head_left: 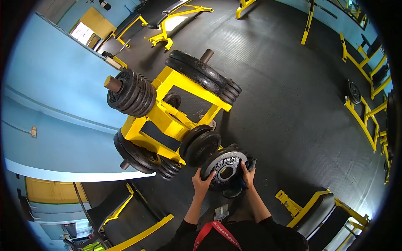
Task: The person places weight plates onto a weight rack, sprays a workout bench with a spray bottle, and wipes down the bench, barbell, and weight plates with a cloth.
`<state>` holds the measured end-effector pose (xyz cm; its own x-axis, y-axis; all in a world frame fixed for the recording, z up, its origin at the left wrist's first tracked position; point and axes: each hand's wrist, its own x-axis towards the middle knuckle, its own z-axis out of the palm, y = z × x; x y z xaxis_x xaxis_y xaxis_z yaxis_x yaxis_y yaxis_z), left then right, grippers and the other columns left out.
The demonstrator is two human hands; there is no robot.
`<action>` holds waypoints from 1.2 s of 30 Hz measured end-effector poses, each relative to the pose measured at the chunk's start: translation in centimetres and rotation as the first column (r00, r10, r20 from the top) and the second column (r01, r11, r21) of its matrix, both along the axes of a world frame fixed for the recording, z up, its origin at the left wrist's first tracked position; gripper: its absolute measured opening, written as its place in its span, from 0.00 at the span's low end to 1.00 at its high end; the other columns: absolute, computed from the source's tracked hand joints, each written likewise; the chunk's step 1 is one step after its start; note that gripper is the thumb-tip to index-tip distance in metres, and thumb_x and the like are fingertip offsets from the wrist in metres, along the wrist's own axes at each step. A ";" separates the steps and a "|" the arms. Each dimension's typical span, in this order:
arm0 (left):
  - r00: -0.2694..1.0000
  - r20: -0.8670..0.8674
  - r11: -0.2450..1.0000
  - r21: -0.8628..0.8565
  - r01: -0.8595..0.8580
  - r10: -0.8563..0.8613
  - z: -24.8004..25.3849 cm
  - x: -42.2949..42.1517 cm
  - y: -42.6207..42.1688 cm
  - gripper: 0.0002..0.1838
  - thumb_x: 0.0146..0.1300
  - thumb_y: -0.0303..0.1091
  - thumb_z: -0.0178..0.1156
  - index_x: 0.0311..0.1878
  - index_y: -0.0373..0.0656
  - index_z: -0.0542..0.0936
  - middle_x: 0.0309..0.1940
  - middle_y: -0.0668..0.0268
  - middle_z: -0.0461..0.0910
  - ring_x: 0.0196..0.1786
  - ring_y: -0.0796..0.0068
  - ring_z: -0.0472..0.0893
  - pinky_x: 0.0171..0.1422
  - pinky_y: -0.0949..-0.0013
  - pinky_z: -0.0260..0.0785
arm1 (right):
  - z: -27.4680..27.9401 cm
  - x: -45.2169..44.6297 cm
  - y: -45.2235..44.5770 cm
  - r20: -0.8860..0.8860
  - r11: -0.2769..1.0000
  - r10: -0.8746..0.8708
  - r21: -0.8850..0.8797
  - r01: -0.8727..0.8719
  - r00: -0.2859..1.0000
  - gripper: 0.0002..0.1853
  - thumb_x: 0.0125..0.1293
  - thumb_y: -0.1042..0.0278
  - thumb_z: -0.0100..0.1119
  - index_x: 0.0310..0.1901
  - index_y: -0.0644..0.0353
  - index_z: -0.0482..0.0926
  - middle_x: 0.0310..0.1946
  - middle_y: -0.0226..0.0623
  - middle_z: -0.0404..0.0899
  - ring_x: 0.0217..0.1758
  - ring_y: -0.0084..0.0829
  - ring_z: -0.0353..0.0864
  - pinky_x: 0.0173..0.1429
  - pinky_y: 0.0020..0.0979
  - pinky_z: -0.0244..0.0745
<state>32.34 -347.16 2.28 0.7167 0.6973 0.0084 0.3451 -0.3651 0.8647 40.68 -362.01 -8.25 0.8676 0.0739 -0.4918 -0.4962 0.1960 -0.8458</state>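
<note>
A round weight plate (pixel 235 158), black with a worn grey face, raised lettering and a centre hole, is held between my two hands in front of my body. My left hand (pixel 202 183) grips its left edge, thumb on the face. On the opposite edge, my right hand (pixel 248 175) is closed round the rim; a small dark piece of something, too unclear to name, shows beside its fingers. Just beyond are black plates (pixel 203 147) on the near side of a yellow plate rack (pixel 167 121). Whether the held plate touches the rack is hidden.
More plates hang on the rack's posts, including a thick stack (pixel 132 94) and large plates (pixel 194 71). A padded bench (pixel 316 213) stands at my right, and a yellow-framed bench (pixel 111 207) at my left. A blue wall (pixel 54 83) runs along the left.
</note>
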 end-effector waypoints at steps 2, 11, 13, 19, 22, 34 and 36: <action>0.999 0.037 0.998 0.065 -0.009 0.006 -0.3 0.3 -0.2 0.21 0.46 0.37 0.69 0.35 0.28 0.75 0.27 0.52 0.79 0.32 0.65 0.81 0.37 0.70 0.71 | -1.2 0.1 0.0 -0.001 1.000 -0.008 0.016 0.008 1.000 0.28 0.49 0.55 0.69 0.45 0.69 0.73 0.39 0.37 0.76 0.41 0.28 0.74 0.49 0.28 0.68; 0.998 -0.058 0.998 0.067 -0.020 0.024 -0.9 0.2 -0.5 0.23 0.46 0.39 0.69 0.36 0.29 0.75 0.27 0.51 0.79 0.32 0.65 0.81 0.36 0.70 0.70 | -5.1 0.1 1.5 -0.035 0.999 -0.047 -0.002 0.047 0.998 0.35 0.54 0.47 0.62 0.53 0.69 0.68 0.49 0.41 0.71 0.51 0.31 0.69 0.58 0.30 0.61; 0.998 -0.045 0.992 0.120 -0.038 0.044 -1.1 0.4 -0.4 0.22 0.46 0.38 0.70 0.36 0.30 0.75 0.27 0.52 0.79 0.32 0.64 0.81 0.36 0.70 0.70 | -6.1 0.8 1.9 -0.041 0.995 0.035 0.091 -0.032 0.999 0.36 0.54 0.47 0.61 0.55 0.69 0.66 0.52 0.41 0.69 0.54 0.31 0.67 0.60 0.31 0.58; 0.999 0.018 0.990 0.135 -0.046 0.044 -1.8 0.4 0.3 0.20 0.46 0.37 0.70 0.36 0.34 0.74 0.27 0.53 0.78 0.32 0.57 0.80 0.35 0.68 0.70 | -8.4 2.6 5.5 0.004 0.986 0.147 0.085 -0.147 0.989 0.36 0.57 0.44 0.57 0.55 0.69 0.65 0.50 0.41 0.69 0.53 0.31 0.68 0.59 0.31 0.60; 0.997 0.024 0.988 0.134 -0.081 0.078 -3.4 -0.3 0.6 0.23 0.45 0.37 0.70 0.42 0.36 0.73 0.38 0.51 0.75 0.42 0.55 0.76 0.42 0.64 0.67 | -9.7 3.5 6.7 0.027 0.980 0.197 0.027 -0.198 0.980 0.36 0.58 0.42 0.54 0.55 0.69 0.64 0.50 0.41 0.70 0.52 0.31 0.68 0.58 0.31 0.61; 0.956 -0.030 0.917 0.295 -0.269 0.290 -5.7 0.0 3.0 0.57 0.43 0.39 0.70 0.69 0.46 0.40 0.68 0.45 0.33 0.69 0.43 0.37 0.69 0.48 0.39 | -6.9 6.1 9.5 0.341 0.939 0.334 -0.033 -0.344 0.879 0.25 0.66 0.52 0.45 0.55 0.65 0.69 0.43 0.36 0.74 0.44 0.27 0.71 0.51 0.26 0.64; 0.959 -0.004 0.937 0.217 -0.274 0.282 -5.9 -0.1 3.3 0.57 0.42 0.40 0.70 0.69 0.47 0.39 0.68 0.45 0.30 0.70 0.43 0.35 0.69 0.48 0.38 | -6.8 6.3 10.0 0.340 0.922 0.381 -0.074 -0.379 0.860 0.25 0.67 0.52 0.44 0.56 0.64 0.68 0.45 0.37 0.74 0.46 0.27 0.71 0.53 0.27 0.63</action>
<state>32.22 -343.82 -3.60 0.4969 0.8536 0.1562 0.4877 -0.4235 0.7634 47.02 -351.99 -15.02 0.8860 0.4307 -0.1717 -0.2119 0.0468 -0.9762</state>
